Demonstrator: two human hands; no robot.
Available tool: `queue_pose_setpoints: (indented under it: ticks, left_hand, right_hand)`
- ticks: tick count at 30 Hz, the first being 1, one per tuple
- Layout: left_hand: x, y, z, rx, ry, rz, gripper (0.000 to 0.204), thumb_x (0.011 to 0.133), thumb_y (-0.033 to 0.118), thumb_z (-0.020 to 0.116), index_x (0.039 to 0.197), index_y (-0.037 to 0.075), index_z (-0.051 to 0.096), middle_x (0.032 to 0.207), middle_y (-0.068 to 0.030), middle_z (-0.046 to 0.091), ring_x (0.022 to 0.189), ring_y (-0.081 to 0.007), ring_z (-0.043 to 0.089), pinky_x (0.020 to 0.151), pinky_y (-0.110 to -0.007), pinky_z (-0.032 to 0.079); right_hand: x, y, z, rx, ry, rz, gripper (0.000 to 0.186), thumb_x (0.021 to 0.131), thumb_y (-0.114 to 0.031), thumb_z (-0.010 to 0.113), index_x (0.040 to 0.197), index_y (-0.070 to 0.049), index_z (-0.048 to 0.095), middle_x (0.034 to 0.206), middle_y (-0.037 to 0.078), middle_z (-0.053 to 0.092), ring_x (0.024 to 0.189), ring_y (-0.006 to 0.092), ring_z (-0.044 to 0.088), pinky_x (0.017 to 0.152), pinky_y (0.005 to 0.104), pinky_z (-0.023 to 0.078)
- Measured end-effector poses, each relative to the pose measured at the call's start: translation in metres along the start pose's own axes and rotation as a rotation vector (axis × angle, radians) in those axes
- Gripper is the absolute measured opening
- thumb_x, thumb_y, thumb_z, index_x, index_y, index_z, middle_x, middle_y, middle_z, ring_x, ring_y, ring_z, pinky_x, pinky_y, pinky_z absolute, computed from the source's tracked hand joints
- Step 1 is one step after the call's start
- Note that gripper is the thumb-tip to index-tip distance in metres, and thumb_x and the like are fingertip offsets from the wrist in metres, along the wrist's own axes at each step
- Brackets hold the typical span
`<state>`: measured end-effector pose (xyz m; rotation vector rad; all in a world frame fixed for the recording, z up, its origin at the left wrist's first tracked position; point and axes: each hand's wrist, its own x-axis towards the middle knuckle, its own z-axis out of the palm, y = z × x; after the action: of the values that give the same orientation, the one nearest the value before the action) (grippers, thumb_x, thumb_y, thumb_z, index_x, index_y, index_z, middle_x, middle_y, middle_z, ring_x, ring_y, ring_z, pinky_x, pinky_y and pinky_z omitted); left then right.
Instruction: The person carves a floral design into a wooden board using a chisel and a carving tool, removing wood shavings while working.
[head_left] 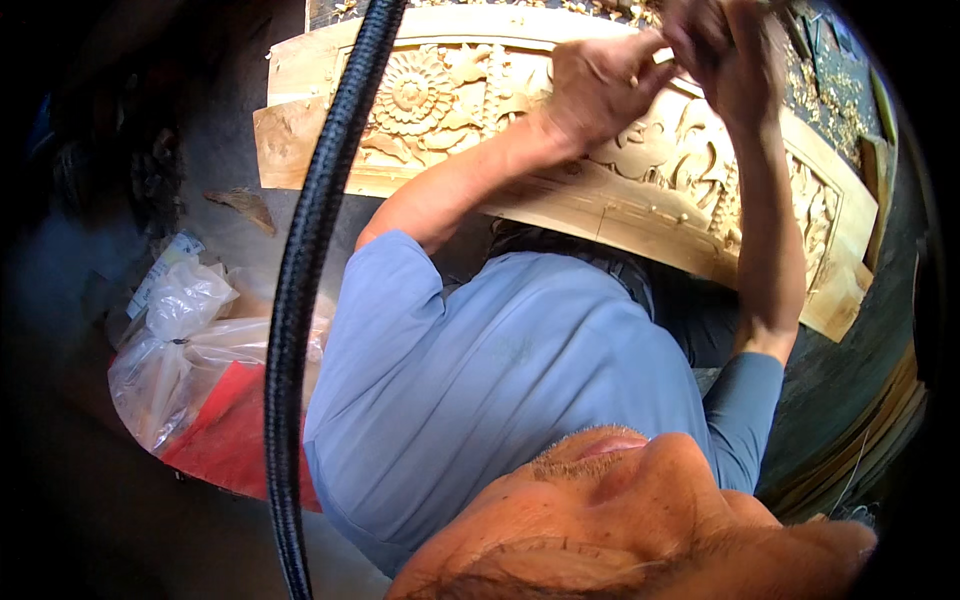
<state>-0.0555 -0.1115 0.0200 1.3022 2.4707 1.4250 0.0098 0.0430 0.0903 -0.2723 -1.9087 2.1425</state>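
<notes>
A long, slightly curved pale wooden panel [620,205] lies across the upper middle, carved in relief. A large round flower [413,92] fills its left part, with leaves and scrolls along the rest. Over the panel's middle is my left hand [605,85], its fingers curled and thumb toward the fingertips; what they hold, if anything, I cannot make out. My right hand [712,45] is raised close beside it at the upper edge, smeared by motion, so its grip does not show clearly. The two hands nearly meet above the carving.
A black braided cable [320,200] crosses the view at the left. A knotted clear plastic bag [175,345] sits beside something red [235,430]. Wood shavings [845,115] are scattered beyond the panel. A wood scrap [243,208] lies at left; curved wooden strips [860,430] are at lower right.
</notes>
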Motion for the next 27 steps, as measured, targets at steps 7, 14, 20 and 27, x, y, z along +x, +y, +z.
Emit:
queue_pose_setpoints:
  ticks: [7, 14, 20, 27]
  left_hand:
    - [-0.017, 0.031, -0.014, 0.306, 0.180, 0.484, 0.014, 0.083, 0.016, 0.073, 0.095, 0.009, 0.073, 0.057, 0.0032, 0.050, 0.047, -0.0128, 0.054, 0.046, -0.031, 0.039]
    - [-0.024, 0.017, 0.010, 0.374, 0.043, 0.503, 0.029, 0.081, 0.016, 0.071, 0.107, 0.004, 0.076, 0.062, 0.0030, 0.052, 0.050, -0.0121, 0.056, 0.048, -0.031, 0.042]
    - [-0.025, 0.022, 0.025, 0.312, -0.061, 0.466, 0.040, 0.085, 0.018, 0.070, 0.123, 0.005, 0.074, 0.078, 0.0006, 0.063, 0.054, -0.0119, 0.060, 0.050, -0.032, 0.046]
    - [-0.024, 0.020, 0.023, 0.248, -0.174, 0.434, 0.050, 0.087, 0.018, 0.070, 0.135, 0.005, 0.070, 0.080, -0.0003, 0.061, 0.058, -0.0128, 0.061, 0.051, -0.032, 0.046]
  right_hand:
    - [-0.083, -0.017, -0.043, -0.410, 0.063, -0.481, 0.072, 0.116, -0.056, 0.046, 0.096, 0.009, 0.070, 0.099, 0.028, 0.074, 0.094, 0.0313, 0.074, 0.078, 0.0357, 0.059]
    - [-0.177, 0.020, -0.126, -0.056, 0.292, 0.014, 0.056, 0.116, -0.035, 0.051, 0.127, 0.017, 0.069, 0.094, 0.024, 0.074, 0.074, 0.0234, 0.070, 0.065, 0.0312, 0.054]
    - [-0.160, 0.020, -0.134, -0.130, 0.301, 0.171, 0.051, 0.114, -0.030, 0.052, 0.126, 0.017, 0.070, 0.093, 0.022, 0.073, 0.073, 0.0218, 0.068, 0.066, 0.0301, 0.053]
    - [-0.140, 0.012, -0.158, -0.192, 0.262, 0.158, 0.049, 0.111, -0.027, 0.056, 0.122, 0.018, 0.073, 0.091, 0.024, 0.073, 0.073, 0.0241, 0.068, 0.067, 0.0319, 0.053]
